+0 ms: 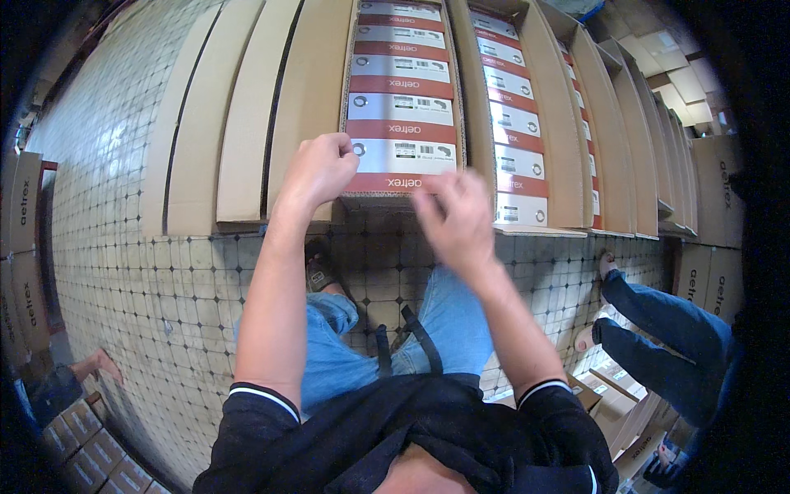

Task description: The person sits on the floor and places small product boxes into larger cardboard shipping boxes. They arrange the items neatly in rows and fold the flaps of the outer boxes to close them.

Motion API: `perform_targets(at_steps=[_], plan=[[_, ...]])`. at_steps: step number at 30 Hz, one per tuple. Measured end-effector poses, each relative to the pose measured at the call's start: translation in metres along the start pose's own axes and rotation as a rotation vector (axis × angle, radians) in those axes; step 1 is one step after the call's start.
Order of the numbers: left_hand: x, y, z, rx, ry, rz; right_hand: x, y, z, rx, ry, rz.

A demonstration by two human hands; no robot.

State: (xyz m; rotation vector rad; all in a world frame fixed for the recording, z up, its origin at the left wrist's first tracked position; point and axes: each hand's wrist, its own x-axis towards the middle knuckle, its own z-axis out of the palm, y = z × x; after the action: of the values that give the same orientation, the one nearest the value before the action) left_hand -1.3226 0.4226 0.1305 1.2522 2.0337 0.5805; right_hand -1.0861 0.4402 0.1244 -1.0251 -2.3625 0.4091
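In front of me an open brown carton (462, 107) holds a row of white and red shoe boxes (401, 107). My left hand (319, 169) is at the carton's near left corner, fingers curled closed by the nearest shoe box; whatever they grip is hidden. Over the near right corner hangs my right hand (457, 216), its fingers bent and smeared by motion. I cannot tell whether it touches the carton.
Closed long cartons (247, 107) lie to the left. On the right a second open carton (535, 90) holds more shoe boxes, with further cartons beyond it. Another person's legs in dark jeans (666, 329) are at right; a bare foot (107, 366) shows at left. Tiled floor (148, 280) lies below.
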Motion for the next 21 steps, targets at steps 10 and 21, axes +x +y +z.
perform_targets(at_steps=[10,21], plan=[[-0.011,0.006,-0.003,0.088,-0.091,0.032,0.100,0.104,-0.005,-0.039,-0.287,0.615],[-0.013,-0.002,-0.004,0.044,-0.129,0.171,0.097,0.099,-0.006,-0.052,-0.185,0.583]])
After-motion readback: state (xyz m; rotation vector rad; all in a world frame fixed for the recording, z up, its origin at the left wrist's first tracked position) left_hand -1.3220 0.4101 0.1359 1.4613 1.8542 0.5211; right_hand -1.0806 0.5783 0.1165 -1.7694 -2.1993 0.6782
